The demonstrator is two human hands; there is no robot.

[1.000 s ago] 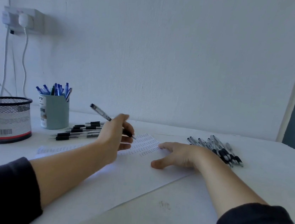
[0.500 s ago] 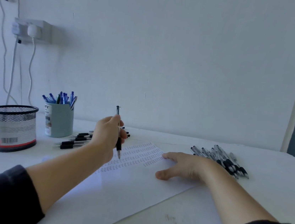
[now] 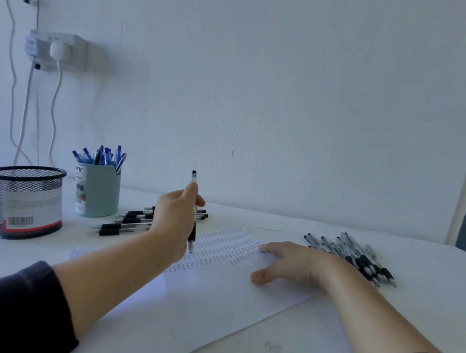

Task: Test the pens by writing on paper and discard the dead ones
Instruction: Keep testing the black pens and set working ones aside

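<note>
Two pen heaps mark progress: a tested-looking row (image 3: 135,221) left of centre, an untried pile (image 3: 354,257) at right. Many scribble rows fill the paper (image 3: 212,285). The left hand (image 3: 174,222) grips a black pen (image 3: 192,224) upright, tip just above the sheet; the right hand (image 3: 291,264) rests flat on it. A mesh basket (image 3: 25,200) and a teal cup of blue pens (image 3: 98,189) stand at the left of the white surface (image 3: 415,310), below a wall socket (image 3: 56,50).

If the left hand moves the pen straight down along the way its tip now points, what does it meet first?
Most likely the paper: the pen in the left hand stands nearly upright, tip down over the rows of test marks. How high the tip sits above the sheet is unclear.
</note>
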